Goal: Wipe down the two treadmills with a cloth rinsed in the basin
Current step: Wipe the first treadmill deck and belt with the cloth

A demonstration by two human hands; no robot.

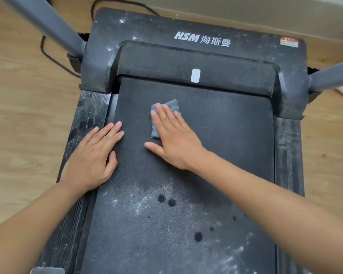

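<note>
One treadmill (196,39), one cloth (171,105) under flat, spread right grip (173,139); left grip (93,157) likewise, beside it.

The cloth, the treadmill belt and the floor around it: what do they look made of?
Cloth: soft fabric, blue-grey, crumpled into folds under the right hand. Treadmill belt: probably rubber or PVC, matte black with fine grain, dusted white in places. Floor: wood or wood-look laminate, light tan with plank grain; I cannot tell which.
</note>
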